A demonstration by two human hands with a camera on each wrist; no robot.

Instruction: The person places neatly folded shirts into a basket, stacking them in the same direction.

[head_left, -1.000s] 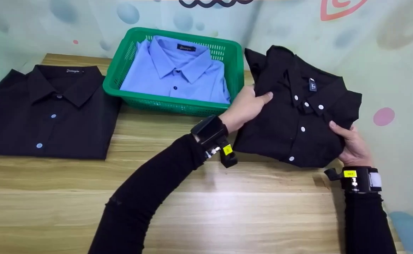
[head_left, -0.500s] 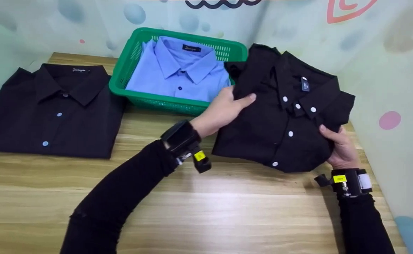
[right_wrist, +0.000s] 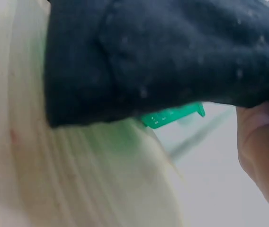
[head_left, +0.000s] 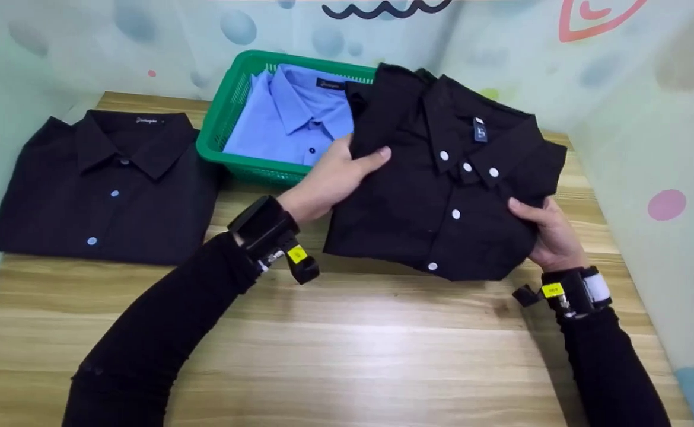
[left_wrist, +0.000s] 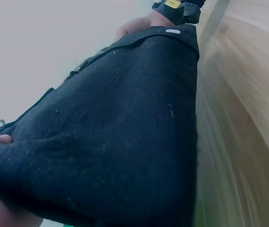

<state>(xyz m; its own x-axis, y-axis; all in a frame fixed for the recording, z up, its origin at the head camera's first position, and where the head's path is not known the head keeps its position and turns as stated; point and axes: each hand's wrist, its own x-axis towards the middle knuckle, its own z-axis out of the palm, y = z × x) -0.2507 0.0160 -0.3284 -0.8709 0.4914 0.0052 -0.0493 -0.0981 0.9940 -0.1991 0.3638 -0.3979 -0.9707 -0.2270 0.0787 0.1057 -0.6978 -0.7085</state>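
Observation:
A folded black shirt [head_left: 400, 196] with white buttons is held up off the table, tilted, its collar toward the back. My left hand [head_left: 326, 181] grips its left edge, thumb on top; my right hand [head_left: 554, 234] holds the right edge the same way. In both wrist views, the shirt's dark cloth [left_wrist: 106, 118] fills much of the picture. Behind it stands a green basket [head_left: 258, 165] with a folded light blue shirt [head_left: 264, 127] inside. The held shirt hides the basket's right part. My fingers under the cloth are mostly hidden.
Another folded black shirt [head_left: 56, 196] lies at the left of the wooden table [head_left: 347, 356], beside the basket. A patterned wall sheet [head_left: 614, 107] closes off the back and both sides. In the right wrist view, the basket's end [right_wrist: 177, 115] shows below the cloth.
Both hands have carried the held black shirt leftward, and it now overlaps the basket's right part. The camera view has also shifted slightly. Neither hand has let go.

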